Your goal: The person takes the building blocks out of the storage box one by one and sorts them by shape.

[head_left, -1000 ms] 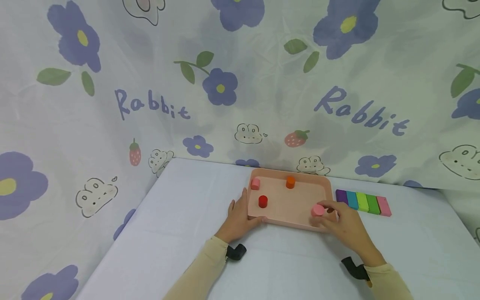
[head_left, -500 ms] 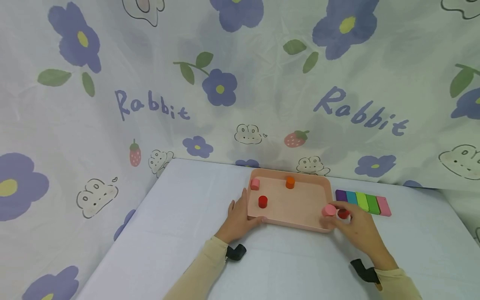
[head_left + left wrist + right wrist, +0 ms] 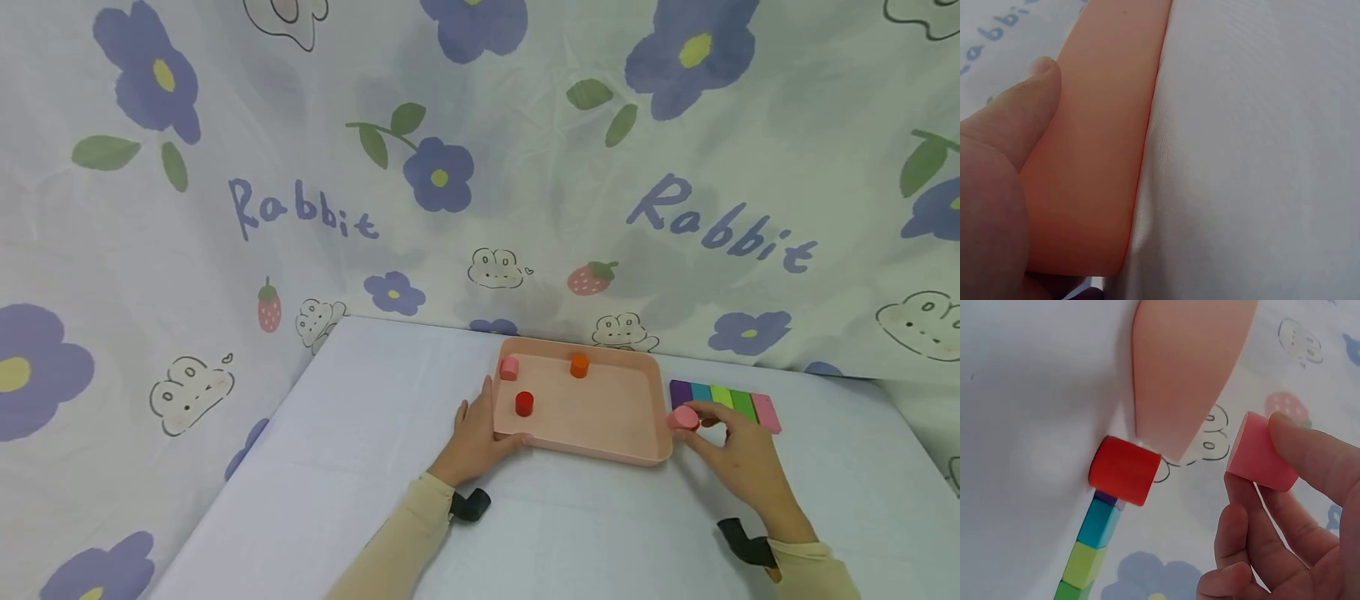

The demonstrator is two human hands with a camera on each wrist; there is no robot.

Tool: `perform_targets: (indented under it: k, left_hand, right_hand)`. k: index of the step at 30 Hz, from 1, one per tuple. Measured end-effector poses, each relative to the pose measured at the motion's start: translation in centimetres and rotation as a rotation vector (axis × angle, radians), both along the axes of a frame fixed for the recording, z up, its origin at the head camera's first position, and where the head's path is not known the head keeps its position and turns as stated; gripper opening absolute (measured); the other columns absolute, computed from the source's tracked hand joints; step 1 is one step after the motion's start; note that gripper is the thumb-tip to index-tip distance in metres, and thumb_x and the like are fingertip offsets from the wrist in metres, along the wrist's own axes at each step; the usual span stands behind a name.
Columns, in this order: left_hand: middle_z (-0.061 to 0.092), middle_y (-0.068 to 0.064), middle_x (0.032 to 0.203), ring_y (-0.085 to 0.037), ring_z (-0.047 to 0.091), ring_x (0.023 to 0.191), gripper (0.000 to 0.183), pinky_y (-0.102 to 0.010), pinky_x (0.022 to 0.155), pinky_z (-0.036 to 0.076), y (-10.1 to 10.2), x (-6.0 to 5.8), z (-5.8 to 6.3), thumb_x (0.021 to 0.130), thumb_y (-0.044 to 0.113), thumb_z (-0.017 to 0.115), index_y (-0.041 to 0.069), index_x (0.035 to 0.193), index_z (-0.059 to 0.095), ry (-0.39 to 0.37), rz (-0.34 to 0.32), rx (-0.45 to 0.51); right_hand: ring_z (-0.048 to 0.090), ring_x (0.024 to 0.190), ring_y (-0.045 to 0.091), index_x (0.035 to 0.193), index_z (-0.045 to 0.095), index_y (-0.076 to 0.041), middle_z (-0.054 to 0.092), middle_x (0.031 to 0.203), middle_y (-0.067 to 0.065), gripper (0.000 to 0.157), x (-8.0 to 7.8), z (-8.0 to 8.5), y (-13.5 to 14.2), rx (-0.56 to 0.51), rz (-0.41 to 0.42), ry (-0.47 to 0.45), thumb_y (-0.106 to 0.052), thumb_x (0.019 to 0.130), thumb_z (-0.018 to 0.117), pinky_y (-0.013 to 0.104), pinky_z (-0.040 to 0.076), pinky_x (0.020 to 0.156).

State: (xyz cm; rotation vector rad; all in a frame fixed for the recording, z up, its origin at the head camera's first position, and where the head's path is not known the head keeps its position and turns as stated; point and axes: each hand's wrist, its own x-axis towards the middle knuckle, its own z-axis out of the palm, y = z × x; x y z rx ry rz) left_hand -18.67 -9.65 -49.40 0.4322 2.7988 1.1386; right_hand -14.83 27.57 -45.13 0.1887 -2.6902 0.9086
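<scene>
My right hand (image 3: 738, 454) pinches a pink cylinder block (image 3: 683, 418) between thumb and fingers, just outside the tray's right wall. In the right wrist view a red cylinder block (image 3: 1124, 470) stands on the table close to the tray's corner; from the head it is nearly all hidden behind the pink one. My left hand (image 3: 472, 437) rests round the near left corner of the shallow peach tray (image 3: 585, 451), fingers straight along its side and thumb (image 3: 1035, 106) against the front wall. Inside the tray are a pink cylinder (image 3: 509, 368), a red cylinder (image 3: 524, 404) and an orange cylinder (image 3: 579, 365).
Right of the tray lies a row of flat coloured blocks (image 3: 722, 396), purple, blue, yellow-green, green and pink, partly behind my right hand. A white cloth (image 3: 570, 525) covers the table. A printed curtain (image 3: 480, 167) hangs along its back edge.
My right hand has carried the pink cylinder rightward, from over the tray to outside its right wall. My left hand and the tray have stayed in place.
</scene>
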Motion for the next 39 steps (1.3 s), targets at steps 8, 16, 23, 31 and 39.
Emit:
perform_targets:
  k: [8,16,23,31,39]
  left_hand:
    - [0.021,-0.014,0.166,-0.030,0.020,0.152,0.119,-0.061,0.120,0.001,0.0,0.0,0.0,0.086,0.056,0.073,-0.003,0.159,0.000,0.002,-0.003,0.001]
    - [0.020,-0.012,0.166,-0.029,0.019,0.153,0.117,-0.060,0.120,-0.002,0.1,0.0,-0.1,0.086,0.057,0.072,-0.001,0.160,0.002,-0.013,0.005,-0.015]
    - [0.022,-0.015,0.165,-0.031,0.021,0.152,0.116,-0.062,0.119,0.000,-0.1,0.2,-0.1,0.087,0.055,0.072,-0.003,0.159,0.003,0.001,0.001,-0.003]
    - [0.023,-0.015,0.165,-0.032,0.022,0.151,0.116,-0.062,0.119,0.001,-0.1,0.3,-0.1,0.087,0.055,0.072,-0.004,0.159,0.002,-0.002,-0.003,0.005]
    - [0.023,-0.013,0.165,-0.031,0.022,0.151,0.115,-0.062,0.119,0.000,0.0,0.1,-0.1,0.087,0.054,0.072,-0.002,0.160,0.004,0.011,0.003,0.002]
  right_hand:
    - [0.059,0.097,0.031,0.117,0.071,-0.003,0.070,0.107,0.016,0.039,0.0,-0.1,0.8,-0.008,-0.035,-0.017,-0.025,0.086,0.082,0.038,0.044,0.070]
    - [0.058,0.098,0.033,0.117,0.070,-0.001,0.070,0.108,0.020,0.041,0.0,-0.7,1.1,0.000,-0.083,-0.048,-0.026,0.087,0.081,0.039,0.047,0.070]
    - [0.057,0.097,0.036,0.121,0.066,0.003,0.068,0.107,0.024,0.048,0.1,-1.1,1.4,0.019,-0.135,-0.096,-0.027,0.087,0.080,0.034,0.047,0.063]
    - [0.058,0.096,0.040,0.124,0.063,0.007,0.067,0.108,0.028,0.051,0.0,-1.2,2.2,0.050,-0.137,-0.123,-0.028,0.090,0.077,0.033,0.046,0.062]
    - [0.060,0.092,0.040,0.120,0.064,0.008,0.069,0.099,0.027,0.046,-0.2,-1.5,2.6,0.053,-0.152,-0.088,-0.024,0.089,0.077,0.033,0.045,0.058]
